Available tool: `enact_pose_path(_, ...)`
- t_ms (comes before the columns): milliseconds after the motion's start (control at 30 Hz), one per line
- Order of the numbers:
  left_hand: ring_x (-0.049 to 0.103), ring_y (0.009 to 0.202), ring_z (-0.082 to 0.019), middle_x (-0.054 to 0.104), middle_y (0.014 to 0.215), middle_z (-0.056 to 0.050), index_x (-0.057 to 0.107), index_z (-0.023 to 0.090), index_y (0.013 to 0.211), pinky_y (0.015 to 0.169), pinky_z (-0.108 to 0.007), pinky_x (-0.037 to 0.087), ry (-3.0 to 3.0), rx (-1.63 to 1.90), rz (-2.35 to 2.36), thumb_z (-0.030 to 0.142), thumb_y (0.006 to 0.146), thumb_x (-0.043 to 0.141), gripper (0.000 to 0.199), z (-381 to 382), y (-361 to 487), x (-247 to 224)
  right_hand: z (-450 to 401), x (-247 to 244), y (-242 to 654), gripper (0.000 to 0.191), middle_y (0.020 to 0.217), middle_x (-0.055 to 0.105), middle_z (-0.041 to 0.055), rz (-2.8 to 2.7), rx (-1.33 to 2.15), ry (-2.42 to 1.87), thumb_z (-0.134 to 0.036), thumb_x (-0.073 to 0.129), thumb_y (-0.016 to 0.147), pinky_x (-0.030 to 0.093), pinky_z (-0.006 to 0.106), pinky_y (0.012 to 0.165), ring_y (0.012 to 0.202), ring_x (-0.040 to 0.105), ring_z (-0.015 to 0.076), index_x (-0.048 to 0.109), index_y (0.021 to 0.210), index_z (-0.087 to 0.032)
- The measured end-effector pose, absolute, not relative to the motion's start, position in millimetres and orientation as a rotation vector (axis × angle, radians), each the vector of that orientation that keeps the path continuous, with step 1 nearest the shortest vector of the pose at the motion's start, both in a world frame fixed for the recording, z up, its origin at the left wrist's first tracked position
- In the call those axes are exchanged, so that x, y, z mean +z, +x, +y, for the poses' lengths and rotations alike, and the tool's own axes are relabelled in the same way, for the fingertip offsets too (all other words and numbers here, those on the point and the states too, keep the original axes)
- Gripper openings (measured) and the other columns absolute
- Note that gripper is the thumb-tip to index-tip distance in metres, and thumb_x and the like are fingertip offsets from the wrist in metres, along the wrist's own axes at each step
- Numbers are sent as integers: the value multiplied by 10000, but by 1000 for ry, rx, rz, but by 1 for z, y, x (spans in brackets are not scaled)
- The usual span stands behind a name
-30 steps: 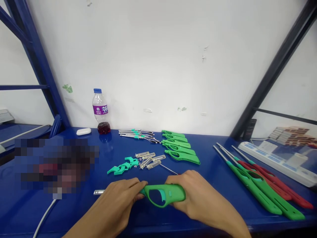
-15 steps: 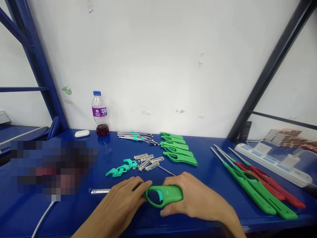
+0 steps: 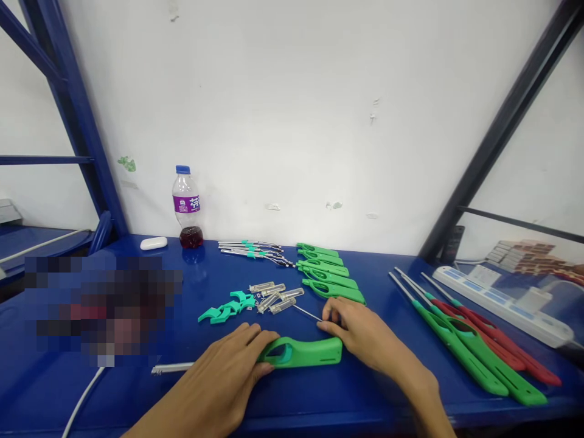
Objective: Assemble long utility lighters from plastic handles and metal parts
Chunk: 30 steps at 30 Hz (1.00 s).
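Note:
My left hand (image 3: 237, 368) is closed around the front of a green lighter (image 3: 308, 353), whose metal tube (image 3: 172, 368) sticks out to the left. A teal trigger shows inside the lighter's opening. Beyond the lighter's handle end, my right hand (image 3: 353, 331) has its thumb and fingers closed near the end of a thin metal rod (image 3: 308, 312). Just behind lie several clear cartridges (image 3: 283, 306) and several teal triggers (image 3: 221, 313). Further back are several green shells (image 3: 335, 291) and several metal tubes with wires (image 3: 250, 250).
Green lighters (image 3: 483, 359) and red lighters (image 3: 515, 347) lie at the right, beside a white power strip (image 3: 502, 304). A bottle (image 3: 187, 210) and a white case (image 3: 154, 243) stand at the back left. A blurred-out area (image 3: 109, 304) and a white cable (image 3: 84, 398) are at the left.
My right hand has let go of the lighter's handle and moved back and right to the thin rod. The lighter has turned a little in my left hand, showing more of its slotted side.

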State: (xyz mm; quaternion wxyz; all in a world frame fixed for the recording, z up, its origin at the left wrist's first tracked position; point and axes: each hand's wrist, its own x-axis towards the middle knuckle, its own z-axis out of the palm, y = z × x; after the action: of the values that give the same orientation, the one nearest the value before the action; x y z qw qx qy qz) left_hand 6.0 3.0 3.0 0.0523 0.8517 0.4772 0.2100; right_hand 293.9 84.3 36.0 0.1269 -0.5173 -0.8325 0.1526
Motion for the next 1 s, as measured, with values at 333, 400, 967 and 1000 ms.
enact_pose_path(333, 717, 1160, -282, 682, 1322, -77, 644, 307, 1353, 969, -414, 619, 2578, 582, 1500, 195, 1009, 580, 367, 0, 18, 9, 66, 55, 279, 222, 975, 624, 22, -2252, 544, -1211, -354, 323, 1129, 453, 313, 808, 856, 575, 194, 479, 1008, -253)
enact_pose_path(400, 701, 1200, -297, 694, 1312, -74, 662, 304, 1325, 1013, -437, 600, 2603, 572, 1501, 163, 992, 601, 367, 1, 19, 7, 70, 62, 261, 247, 952, 637, 13, -2318, 489, -1166, -374, 358, 1126, 430, 285, 755, 820, 567, 181, 526, 999, -243)
enact_pose_path(967, 692, 1205, -315, 682, 1345, -103, 537, 270, 1494, 1004, -501, 596, 2525, 410, 1473, 130, 1039, 536, 476, 6, 26, 28, 148, 66, 187, 136, 752, 729, -9, -2762, 369, -1126, -283, 683, 955, 324, 243, 599, 667, 628, 148, 787, 1033, -242)
enact_pose_path(1000, 687, 1211, -322, 686, 1334, -105, 546, 260, 1489, 1024, -520, 583, 2514, 386, 1482, 127, 1035, 540, 473, 6, 26, 28, 147, 67, 189, 131, 740, 720, -15, -2762, 369, -1136, -283, 691, 951, 321, 240, 595, 659, 623, 144, 789, 1028, -245)
